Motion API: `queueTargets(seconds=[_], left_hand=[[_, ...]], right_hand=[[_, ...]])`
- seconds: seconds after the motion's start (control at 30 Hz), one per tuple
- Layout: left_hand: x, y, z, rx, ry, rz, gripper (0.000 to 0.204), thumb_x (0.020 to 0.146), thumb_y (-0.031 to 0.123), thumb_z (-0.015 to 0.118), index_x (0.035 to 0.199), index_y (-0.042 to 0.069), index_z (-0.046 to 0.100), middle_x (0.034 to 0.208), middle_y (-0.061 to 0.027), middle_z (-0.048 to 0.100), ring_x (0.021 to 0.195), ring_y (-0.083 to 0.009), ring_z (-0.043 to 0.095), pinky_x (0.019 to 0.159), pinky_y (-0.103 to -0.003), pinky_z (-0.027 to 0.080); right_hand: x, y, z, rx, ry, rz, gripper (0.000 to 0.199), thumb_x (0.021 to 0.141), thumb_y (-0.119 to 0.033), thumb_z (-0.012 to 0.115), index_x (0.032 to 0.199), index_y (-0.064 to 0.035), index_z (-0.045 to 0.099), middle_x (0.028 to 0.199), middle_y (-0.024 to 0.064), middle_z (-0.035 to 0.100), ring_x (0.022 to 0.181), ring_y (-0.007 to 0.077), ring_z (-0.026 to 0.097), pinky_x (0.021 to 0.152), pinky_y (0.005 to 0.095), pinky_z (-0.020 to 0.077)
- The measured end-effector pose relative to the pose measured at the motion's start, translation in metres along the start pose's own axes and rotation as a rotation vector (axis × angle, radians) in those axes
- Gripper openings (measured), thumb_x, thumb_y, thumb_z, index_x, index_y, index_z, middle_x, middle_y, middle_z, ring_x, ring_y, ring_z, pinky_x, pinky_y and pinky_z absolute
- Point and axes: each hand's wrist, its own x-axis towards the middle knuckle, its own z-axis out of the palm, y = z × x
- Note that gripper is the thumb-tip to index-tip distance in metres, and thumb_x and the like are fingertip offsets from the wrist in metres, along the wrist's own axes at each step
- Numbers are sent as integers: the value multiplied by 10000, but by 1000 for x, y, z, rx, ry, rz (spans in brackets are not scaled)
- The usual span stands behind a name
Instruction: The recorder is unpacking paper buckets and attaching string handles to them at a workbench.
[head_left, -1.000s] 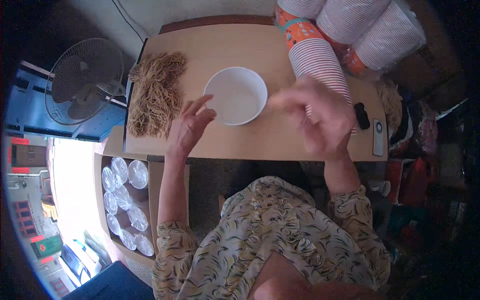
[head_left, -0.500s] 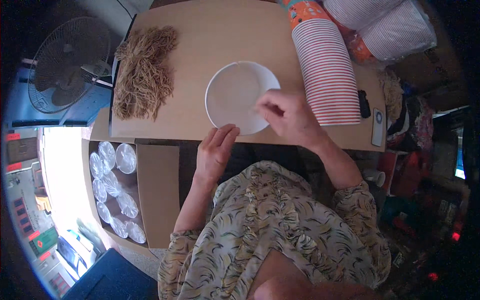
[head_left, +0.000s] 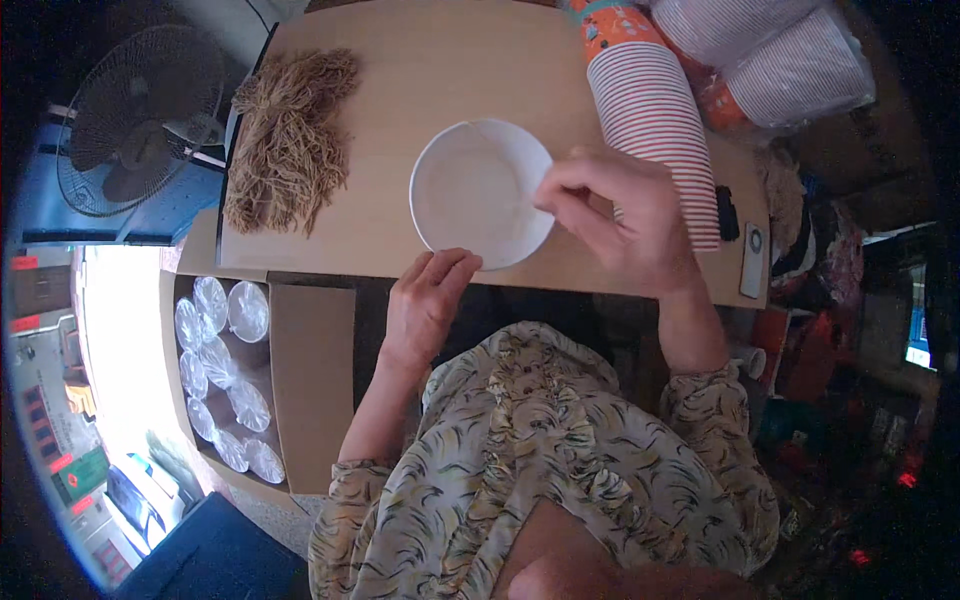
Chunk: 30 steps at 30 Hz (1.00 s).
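Closest to me is the person's patterned blouse [head_left: 540, 430], right up against the worktop [head_left: 400, 80]. By the left forearm, below the worktop's near edge, an open cardboard carton [head_left: 312, 385] holds clear-wrapped round tubs [head_left: 218, 355].

The left hand [head_left: 425, 305] has its fingers held close together at the near rim of a white bowl [head_left: 475, 195], touching it; the thumb is too hidden for me to tell whether it's pinching. The bowl stands near the front edge of the worktop, around its middle. At the bowl's right rim, the right hand [head_left: 635, 215] has thumb and forefinger drawn together at the tips; I can't tell whether anything sits between them.

To the left lies a tan stringy bundle [head_left: 290, 140]. On the right, a long nested stack of red-rimmed bowls [head_left: 655, 140] lies on its side, a small black object [head_left: 726, 215] beside it. Farther back are more stacks in clear plastic [head_left: 800, 75]. Off to the left stands a fan [head_left: 140, 125].
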Motion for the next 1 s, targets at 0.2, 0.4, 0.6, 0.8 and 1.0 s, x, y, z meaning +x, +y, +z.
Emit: queueTargets(seconds=[0.2, 0.4, 0.6, 0.8, 1.0], left_hand=[[-8, 0, 5, 10, 21, 38, 321, 729, 21, 650, 1043, 77, 685, 1021, -42, 672, 901, -235, 660, 751, -351, 575], [-14, 6, 9, 11, -15, 54, 333, 724, 33, 651, 1055, 67, 670, 1049, -41, 657, 887, -225, 653, 739, -342, 569], [-17, 10, 9, -21, -12, 33, 375, 678, -16, 645, 1039, 77, 684, 1060, -76, 688, 905, -263, 679, 757, -361, 577], [-18, 6, 11, 14, -2, 81, 339, 732, 52, 649, 1070, 72, 669, 1058, -40, 655, 886, -221, 652, 739, -341, 565], [-17, 8, 9, -28, 0, 36, 366, 676, -9, 639, 1030, 74, 685, 1046, -66, 686, 897, -252, 673, 755, -356, 571]], right_hand=[[-36, 37, 39, 83, -250, 359, 103, 863, -59, 699, 865, 14, 627, 660, 89, 598, 583, 119, 556, 553, 300, 449], [-42, 50, 47, 23, -388, 434, 110, 858, -91, 694, 864, 5, 643, 661, 106, 628, 589, 160, 613, 566, 332, 479], [-41, 49, 52, 4, -474, 449, 111, 863, -109, 676, 864, 1, 659, 658, 111, 659, 590, 184, 650, 557, 342, 483], [-42, 49, 55, 7, -488, 473, 126, 865, -125, 676, 851, -1, 658, 636, 107, 653, 579, 188, 647, 551, 347, 481], [-40, 49, 56, -6, -481, 448, 137, 853, -129, 675, 838, 5, 655, 645, 126, 650, 570, 226, 642, 553, 360, 479]])
